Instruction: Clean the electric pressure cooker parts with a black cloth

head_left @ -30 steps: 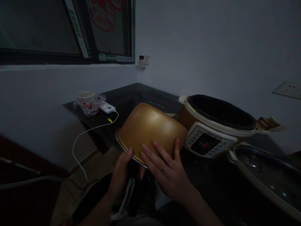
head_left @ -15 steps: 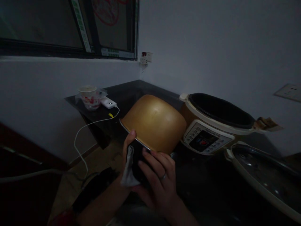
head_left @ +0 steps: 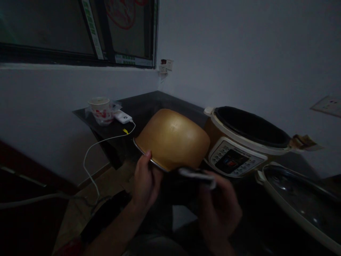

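Observation:
A gold inner pot (head_left: pixel 173 138) is held tilted, its bottom facing me, over the edge of a dark table (head_left: pixel 149 106). My left hand (head_left: pixel 145 177) grips the pot's silver rim, thumb on the edge. My right hand (head_left: pixel 218 209), blurred by motion, is closed on a dark cloth with a white edge (head_left: pixel 191 177) just below the pot. The open cooker body (head_left: pixel 239 145) stands right of the pot.
The cooker's lid (head_left: pixel 301 195) lies open at the right. A paper cup in a plastic bag (head_left: pixel 99 108) and a white power bank (head_left: pixel 123 117) with a white cable (head_left: pixel 101 149) sit at the table's far left. Wall sockets (head_left: pixel 165 65) are in the corner.
My right hand left the pot's side, took the dark cloth from under the rim and swung it out to the right. The pot stayed held by my left hand.

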Demonstrator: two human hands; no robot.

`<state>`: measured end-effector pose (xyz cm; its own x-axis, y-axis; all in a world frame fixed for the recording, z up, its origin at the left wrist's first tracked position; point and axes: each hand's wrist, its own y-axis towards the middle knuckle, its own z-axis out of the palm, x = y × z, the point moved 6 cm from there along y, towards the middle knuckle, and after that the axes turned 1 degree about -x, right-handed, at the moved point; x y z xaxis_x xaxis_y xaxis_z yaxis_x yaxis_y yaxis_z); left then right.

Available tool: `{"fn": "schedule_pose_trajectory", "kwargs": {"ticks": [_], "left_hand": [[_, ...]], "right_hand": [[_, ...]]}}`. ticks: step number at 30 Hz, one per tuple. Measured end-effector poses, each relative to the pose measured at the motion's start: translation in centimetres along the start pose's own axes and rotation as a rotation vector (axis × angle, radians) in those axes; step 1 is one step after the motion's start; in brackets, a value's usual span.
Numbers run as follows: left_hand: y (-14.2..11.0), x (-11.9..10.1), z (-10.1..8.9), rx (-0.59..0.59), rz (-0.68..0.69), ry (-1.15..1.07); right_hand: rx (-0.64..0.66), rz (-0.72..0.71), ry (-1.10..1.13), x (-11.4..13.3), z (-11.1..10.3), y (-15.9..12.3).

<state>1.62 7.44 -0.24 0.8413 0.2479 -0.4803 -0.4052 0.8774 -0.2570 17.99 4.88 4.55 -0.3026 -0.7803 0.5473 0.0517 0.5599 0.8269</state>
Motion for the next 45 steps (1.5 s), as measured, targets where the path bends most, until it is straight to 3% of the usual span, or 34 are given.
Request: {"fn": "schedule_pose_trajectory", "kwargs": {"ticks": [2,3,5,6,7,9,11,13,18,23,28,30,35,45], "left_hand": [[-0.1,-0.7,0.5,0.001,0.021,-0.047],[-0.2,-0.9,0.6,-0.001,0.007,-0.068],[-0.4,-1.0,0.6,-0.020,-0.056,-0.093],[-0.5,-1.0,0.5,-0.037,-0.082,-0.099],[-0.7,-1.0,0.5,-0.049,-0.107,-0.104],[-0.9,-0.9,0.6,-0.060,-0.145,-0.114],[-1.0,-0.8,0.8,-0.072,-0.154,-0.129],[-1.0,-0.8,0.8,-0.104,-0.149,-0.144],[-1.0,-0.7,0.0,-0.176,-0.133,-0.123],[-1.0,0.0,0.3,-0.119,-0.213,-0.129],[-0.6,-0.1,0.8,-0.016,-0.200,-0.130],[-0.5,-0.1,0.7,-0.026,-0.203,-0.140],[-0.5,-0.3,-0.3,-0.198,-0.173,-0.134],[-0.6,-0.2,-0.3,-0.161,-0.122,-0.104]], "right_hand": [[-0.275,0.117,-0.042,-1.2,-2.5,2.0],[-0.420,0.099,-0.043,-1.2,-3.6,3.1],[-0.641,-0.055,-0.029,-0.6,-4.9,4.8],[-0.654,-0.137,-0.040,-0.1,-4.7,5.5],[-0.580,-0.206,-0.071,0.4,-4.0,6.2],[-0.241,-0.300,-0.169,1.1,-1.1,6.5],[0.083,-0.367,-0.290,1.5,2.2,5.0],[0.218,-0.411,-0.400,1.6,4.3,2.8],[0.330,-0.573,-0.476,2.9,6.1,-0.3],[0.377,-0.655,-0.610,3.1,5.5,2.4],[0.440,-0.710,-0.632,2.9,5.8,4.8],[0.440,-0.745,-0.614,2.9,6.1,4.4],[0.534,-0.867,-0.521,2.6,6.7,1.7],[0.603,-0.927,-0.491,2.6,6.1,1.4]]}}
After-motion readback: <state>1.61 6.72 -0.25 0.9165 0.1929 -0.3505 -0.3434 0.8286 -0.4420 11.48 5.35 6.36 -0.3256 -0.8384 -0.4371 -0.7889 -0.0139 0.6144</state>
